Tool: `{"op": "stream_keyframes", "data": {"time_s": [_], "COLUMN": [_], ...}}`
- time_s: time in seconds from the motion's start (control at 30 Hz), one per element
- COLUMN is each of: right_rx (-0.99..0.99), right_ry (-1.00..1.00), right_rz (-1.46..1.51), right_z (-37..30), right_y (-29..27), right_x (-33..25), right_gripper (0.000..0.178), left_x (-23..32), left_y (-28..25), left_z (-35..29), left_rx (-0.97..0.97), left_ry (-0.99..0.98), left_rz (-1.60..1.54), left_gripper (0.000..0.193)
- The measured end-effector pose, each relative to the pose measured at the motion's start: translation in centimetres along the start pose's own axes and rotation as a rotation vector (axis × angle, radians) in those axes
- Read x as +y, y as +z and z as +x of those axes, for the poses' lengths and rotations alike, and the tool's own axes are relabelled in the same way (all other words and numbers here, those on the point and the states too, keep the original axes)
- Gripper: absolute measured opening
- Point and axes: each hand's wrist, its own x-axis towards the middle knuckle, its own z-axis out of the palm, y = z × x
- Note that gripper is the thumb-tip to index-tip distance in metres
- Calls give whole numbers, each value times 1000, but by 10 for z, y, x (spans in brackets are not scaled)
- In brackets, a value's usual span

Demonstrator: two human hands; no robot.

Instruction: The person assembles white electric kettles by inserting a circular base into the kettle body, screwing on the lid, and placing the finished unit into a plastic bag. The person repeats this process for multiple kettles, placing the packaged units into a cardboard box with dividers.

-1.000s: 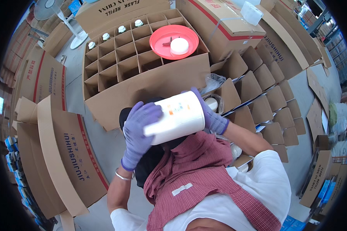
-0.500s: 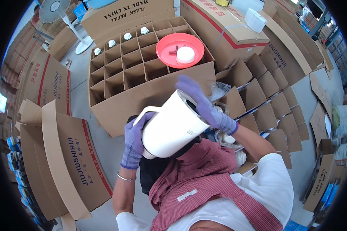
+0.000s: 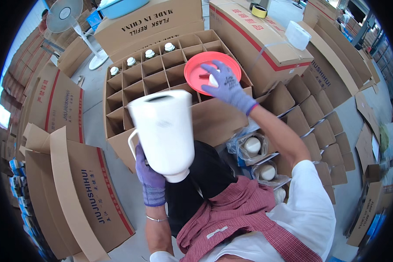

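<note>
Tapered white plastic-looking jug (image 3: 163, 131), wide end up, before the lap (image 3: 198, 168).
Purple-gloved left hand (image 3: 152, 179) curls around its lower side; purple-gloved right hand (image 3: 229, 89), fingers partly spread over white round cap (image 3: 213, 81) in red plastic dish (image 3: 195, 67), grip unclear. Probably light, stiff, slippery: hold by handle (image 3: 130, 139).

A white handled jug (image 3: 165, 135) is held tilted, its loop handle turned leftward, its wide open end shown uppermost, its narrower end below; a round white cap (image 3: 213, 81), partly covered, is seen within a shallow red dish (image 3: 192, 75)
</note>
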Motion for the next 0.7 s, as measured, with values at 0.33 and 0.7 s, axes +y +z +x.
{"op": "stream_keyframes", "data": {"time_s": [0.33, 0.7], "right_rx": [-30, -70], "right_ry": [-407, 345], "right_rz": [177, 899], "right_z": [-7, -98], "right_y": [-69, -3], "right_x": [-58, -106], "right_gripper": [71, 78], "left_x": [-50, -49], "left_y": [42, 77], "left_z": [65, 57], "left_rx": [45, 138], "left_ry": [-373, -325], "left_rz": [-1155, -1201], "left_gripper": [55, 57]}}
